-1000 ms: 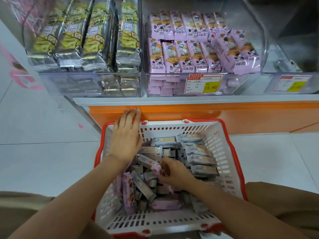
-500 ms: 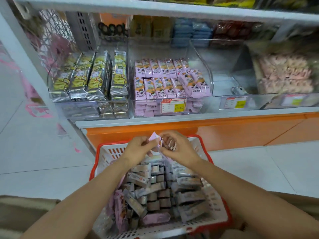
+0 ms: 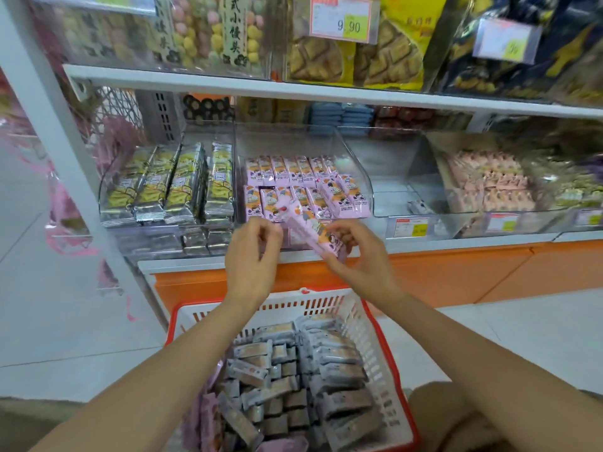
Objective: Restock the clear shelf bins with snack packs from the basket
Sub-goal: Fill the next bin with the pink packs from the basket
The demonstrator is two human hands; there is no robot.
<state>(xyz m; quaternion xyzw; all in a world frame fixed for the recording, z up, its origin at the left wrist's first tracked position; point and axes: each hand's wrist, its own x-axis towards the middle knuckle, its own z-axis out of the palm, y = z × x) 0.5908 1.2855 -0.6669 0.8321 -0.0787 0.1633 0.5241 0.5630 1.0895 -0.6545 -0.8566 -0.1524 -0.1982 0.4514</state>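
Holding a pink snack pack (image 3: 313,231) up in front of the middle clear bin (image 3: 287,138), the right hand (image 3: 359,256) is gripping the pack's lower end with its fingers curled round it. The left hand (image 3: 251,256) is hovering at the upper end with fingers curled. Whether they are actually pinching the wrapper is not clear. The pack is tilting just above the shelf edge, well above the basket (image 3: 293,305), which is sitting below, full of more packs. The wrapper is looking thin, light and a bit slippery, with something firmer inside. Taking it by the long sides near the middle is probably working better than tugging the crimped ends, which are likely to crumple.
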